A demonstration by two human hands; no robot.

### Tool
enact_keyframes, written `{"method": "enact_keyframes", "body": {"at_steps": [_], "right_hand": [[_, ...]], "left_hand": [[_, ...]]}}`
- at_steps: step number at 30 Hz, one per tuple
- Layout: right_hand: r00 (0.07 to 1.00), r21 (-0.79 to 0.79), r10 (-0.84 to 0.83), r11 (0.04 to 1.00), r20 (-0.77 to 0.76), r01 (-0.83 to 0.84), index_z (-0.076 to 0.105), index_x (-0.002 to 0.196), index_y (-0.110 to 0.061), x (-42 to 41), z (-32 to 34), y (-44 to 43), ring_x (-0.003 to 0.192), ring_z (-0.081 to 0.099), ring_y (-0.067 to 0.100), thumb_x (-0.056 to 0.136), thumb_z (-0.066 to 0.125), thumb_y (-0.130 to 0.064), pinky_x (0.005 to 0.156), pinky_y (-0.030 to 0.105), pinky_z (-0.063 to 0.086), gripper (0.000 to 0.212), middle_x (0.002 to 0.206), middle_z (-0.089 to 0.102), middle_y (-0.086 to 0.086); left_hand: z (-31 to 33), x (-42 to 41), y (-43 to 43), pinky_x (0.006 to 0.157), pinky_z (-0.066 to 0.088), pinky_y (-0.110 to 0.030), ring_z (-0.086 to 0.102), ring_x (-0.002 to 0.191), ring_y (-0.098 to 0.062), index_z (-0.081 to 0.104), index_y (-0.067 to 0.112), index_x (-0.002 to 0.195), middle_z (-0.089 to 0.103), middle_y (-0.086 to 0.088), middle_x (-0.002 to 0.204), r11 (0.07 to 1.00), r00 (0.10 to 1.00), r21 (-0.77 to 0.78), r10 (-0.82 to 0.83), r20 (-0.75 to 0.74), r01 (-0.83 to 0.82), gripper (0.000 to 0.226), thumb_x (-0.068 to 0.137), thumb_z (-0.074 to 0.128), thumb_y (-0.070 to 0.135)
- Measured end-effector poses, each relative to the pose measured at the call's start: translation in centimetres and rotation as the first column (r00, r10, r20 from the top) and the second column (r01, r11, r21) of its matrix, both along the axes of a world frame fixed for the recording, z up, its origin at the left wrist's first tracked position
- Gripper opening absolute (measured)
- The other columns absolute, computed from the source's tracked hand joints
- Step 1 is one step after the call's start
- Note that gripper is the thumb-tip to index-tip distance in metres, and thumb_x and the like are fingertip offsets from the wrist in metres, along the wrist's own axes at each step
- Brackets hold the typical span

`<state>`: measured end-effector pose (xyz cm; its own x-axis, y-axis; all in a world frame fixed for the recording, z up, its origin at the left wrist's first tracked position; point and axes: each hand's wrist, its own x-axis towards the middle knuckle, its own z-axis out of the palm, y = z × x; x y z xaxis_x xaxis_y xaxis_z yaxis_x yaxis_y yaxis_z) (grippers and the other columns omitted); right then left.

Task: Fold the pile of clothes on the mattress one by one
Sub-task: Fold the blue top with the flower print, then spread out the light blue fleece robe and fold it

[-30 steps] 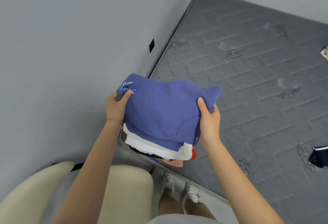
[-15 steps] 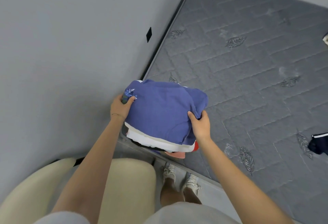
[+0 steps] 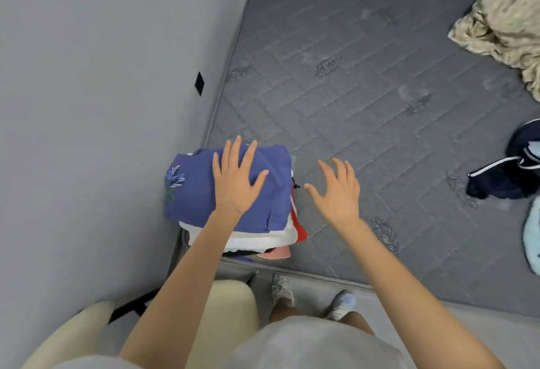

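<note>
Right hand (image 3: 336,190) now off possibly-fleece stack (image 3: 191,193).

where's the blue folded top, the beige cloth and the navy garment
blue folded top (image 3: 195,193), head view, upper face beside the leaf print
beige cloth (image 3: 505,17), head view, middle of the heap
navy garment (image 3: 496,186), head view, dark fabric below the white stripe

bedroom at home: bare mattress (image 3: 365,111), strewn clothes (image 3: 505,17).

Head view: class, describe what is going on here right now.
At the mattress corner, a person's left hand rests flat on the blue top of a folded stack; the right hand hovers open beside it. A beige cloth, a navy garment and a pale blue cloth lie crumpled at the right.
</note>
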<state>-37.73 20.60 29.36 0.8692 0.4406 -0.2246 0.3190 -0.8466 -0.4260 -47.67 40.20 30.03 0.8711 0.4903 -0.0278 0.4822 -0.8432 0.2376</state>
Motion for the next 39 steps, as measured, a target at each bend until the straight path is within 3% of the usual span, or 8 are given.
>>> {"method": "enact_keyframes", "body": {"at_steps": [6, 15, 22, 26, 33, 39], "right_hand": [[0.997, -0.093, -0.015, 0.995, 0.075, 0.022, 0.023, 0.152, -0.029, 1.6, 1.9, -9.2, 0.149, 0.002, 0.026, 0.089, 0.054, -0.054, 0.118, 0.043, 0.004, 0.074, 0.161, 0.013, 0.002], [0.983, -0.216, -0.116, 0.965, 0.144, 0.145, 0.014, 0.154, -0.03, 3.7, 4.4, -32.1, 0.149, -0.003, 0.028, 0.092, 0.046, -0.056, 0.119, 0.048, 0.001, 0.074, 0.162, 0.007, 0.003], [0.957, -0.268, -0.263, 0.92, 0.12, 0.287, 0.014, 0.154, -0.03, 4.4, 4.0, -48.2, 0.149, -0.005, 0.028, 0.093, 0.041, -0.059, 0.119, 0.049, 0.004, 0.072, 0.162, 0.004, 0.004], [0.931, -0.254, -0.343, 0.896, 0.121, 0.364, 0.017, 0.153, -0.031, 5.5, 4.0, -53.4, 0.149, -0.002, 0.029, 0.093, 0.042, -0.059, 0.118, 0.049, 0.007, 0.071, 0.162, 0.006, 0.005], [0.906, -0.24, -0.42, 0.874, 0.061, 0.422, 0.01, 0.154, -0.031, 11.2, 2.9, -59.0, 0.148, -0.003, 0.029, 0.093, 0.041, -0.06, 0.118, 0.048, 0.008, 0.074, 0.162, 0.002, 0.007], [0.884, -0.21, -0.461, 0.859, 0.084, 0.468, 0.016, 0.153, -0.031, 17.4, 1.6, -63.4, 0.148, 0.003, 0.028, 0.092, 0.044, -0.059, 0.117, 0.046, 0.01, 0.073, 0.161, 0.01, 0.005]], "left_hand": [[1.0, 5.3, -8.3, 0.118, -0.005, -0.047, -0.003, 0.149, -0.023, 0.017, 0.03, 0.152, 0.002, -0.002, 0.162, 0.984, 0.982, 0.02, -0.177, -0.064, 0.179, 0.068, 0.094, 0.039, 0.058], [1.2, 12.7, -30.0, 0.117, 0.001, -0.052, 0.007, 0.148, -0.027, 0.031, 0.03, 0.148, 0.016, -0.005, 0.16, 0.926, 0.926, -0.014, -0.378, 0.018, 0.378, 0.068, 0.089, 0.052, 0.056], [-0.3, 15.6, -45.8, 0.117, -0.007, -0.05, -0.004, 0.148, -0.024, 0.012, 0.034, 0.152, 0.005, -0.001, 0.162, 0.865, 0.863, -0.044, -0.501, -0.057, 0.5, 0.074, 0.09, 0.041, 0.063], [0.0, 17.6, -51.0, 0.117, -0.01, -0.048, -0.01, 0.148, -0.021, 0.009, 0.035, 0.152, 0.0, 0.0, 0.162, 0.807, 0.803, -0.023, -0.59, -0.084, 0.59, 0.074, 0.091, 0.037, 0.065], [-0.8, 23.8, -55.8, 0.116, -0.012, -0.047, -0.01, 0.148, -0.021, 0.013, 0.036, 0.152, -0.001, 0.0, 0.162, 0.798, 0.796, -0.001, -0.601, -0.063, 0.603, 0.071, 0.091, 0.035, 0.065], [-3.1, 31.8, -60.3, 0.117, -0.011, -0.048, -0.009, 0.148, -0.021, 0.014, 0.035, 0.152, -0.001, -0.001, 0.162, 0.796, 0.791, -0.05, -0.606, -0.088, 0.604, 0.072, 0.091, 0.038, 0.064]]}}
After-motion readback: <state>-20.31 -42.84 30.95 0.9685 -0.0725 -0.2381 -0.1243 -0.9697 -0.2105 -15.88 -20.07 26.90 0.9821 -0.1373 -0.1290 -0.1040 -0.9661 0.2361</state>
